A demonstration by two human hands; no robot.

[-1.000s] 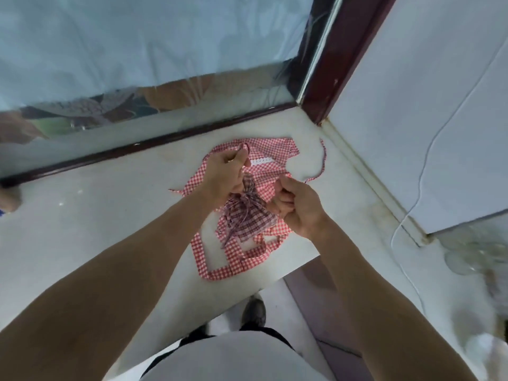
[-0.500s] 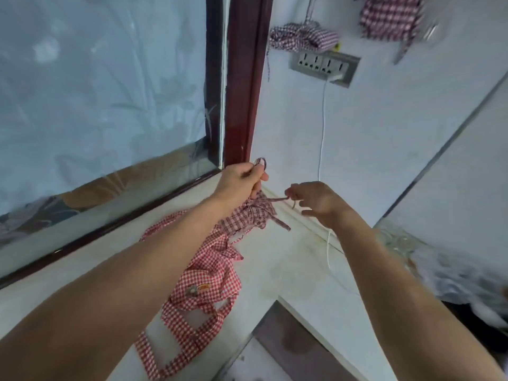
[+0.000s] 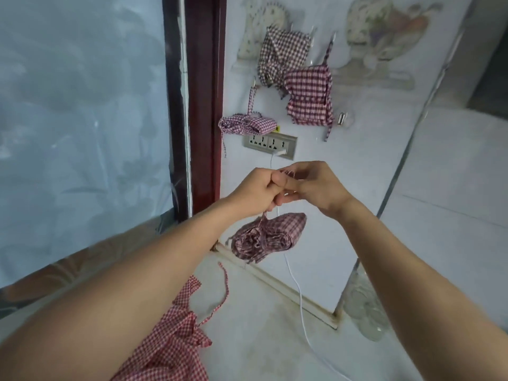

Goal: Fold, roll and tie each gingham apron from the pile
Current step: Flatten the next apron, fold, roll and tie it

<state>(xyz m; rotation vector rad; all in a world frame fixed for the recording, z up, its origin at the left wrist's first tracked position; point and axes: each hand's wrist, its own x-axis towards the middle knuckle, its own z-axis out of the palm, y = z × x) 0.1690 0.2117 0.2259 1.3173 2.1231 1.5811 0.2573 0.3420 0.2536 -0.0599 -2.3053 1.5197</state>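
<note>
1. The rolled gingham apron bundle (image 3: 268, 235) hangs in the air, directly below both hands and clear of the white counter (image 3: 275, 339). It is suspended by its tie string (image 3: 263, 215), which runs straight up into my left hand.

2. My left hand (image 3: 257, 189) is clenched around the upper end of that string, with the bundle dangling beneath its little-finger side.

3. My right hand (image 3: 313, 185) touches the left at the fingertips. Its thumb and fingers pinch a loop of the string (image 3: 287, 172) at the top. How the string is threaded inside the pinch I cannot tell.

4. Governing relation: the bundle's long axis lies roughly level, rising slightly to the right, and the string is vertical above it. Both hands are equally near the loop; only the left carries the weight.

5. Judgement: the loop appears intended for a wall hook (image 3: 255, 81), up and to the left, where another tied bundle (image 3: 247, 125) already hangs above the socket strip (image 3: 270, 143).

6. An unfolded red gingham apron (image 3: 170, 345) lies on the counter's near-left part, untouched.
</note>
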